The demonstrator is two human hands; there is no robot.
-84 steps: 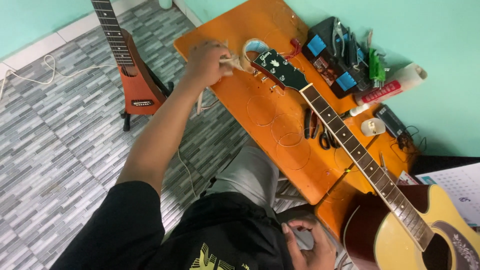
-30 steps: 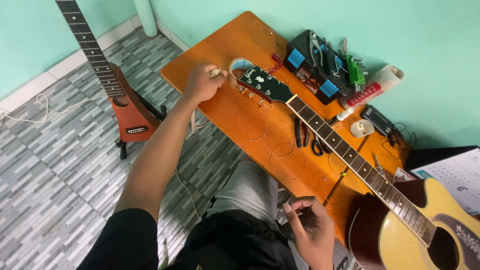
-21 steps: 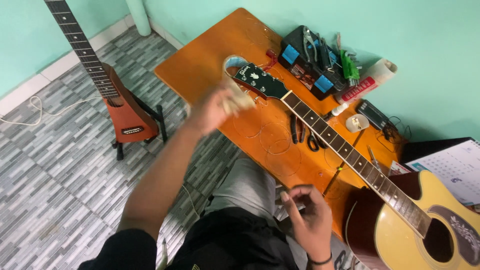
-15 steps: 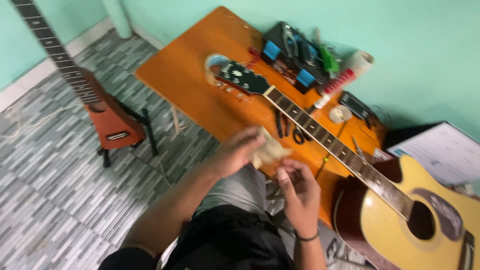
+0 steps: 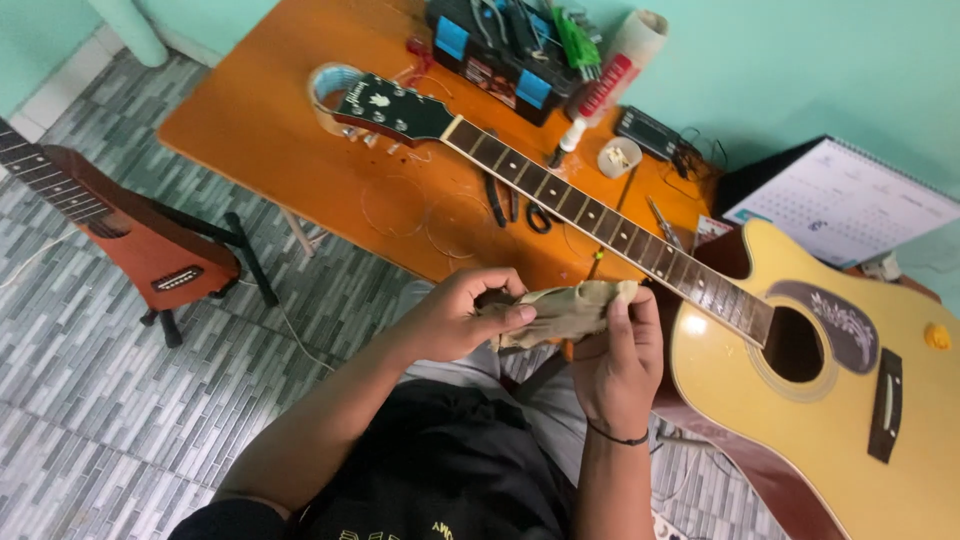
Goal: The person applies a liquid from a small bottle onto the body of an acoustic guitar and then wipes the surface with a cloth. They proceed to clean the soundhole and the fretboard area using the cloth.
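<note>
Acoustic guitar (image 5: 800, 340) across orange table (image 5: 270, 130), neck up-left, among pliers (image 5: 497, 200); beige cloth (image 5: 565, 310) lengthwise between pinching left hand (image 5: 455, 318) and right hand (image 5: 618, 362).

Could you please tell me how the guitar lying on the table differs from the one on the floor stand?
The yellow acoustic guitar lies flat, its neck across the orange table; the red-brown guitar leans on a black floor stand. The yellow body is broad with a round soundhole; the red-brown one is narrow and solid. Both have dark fretted necks.
</note>
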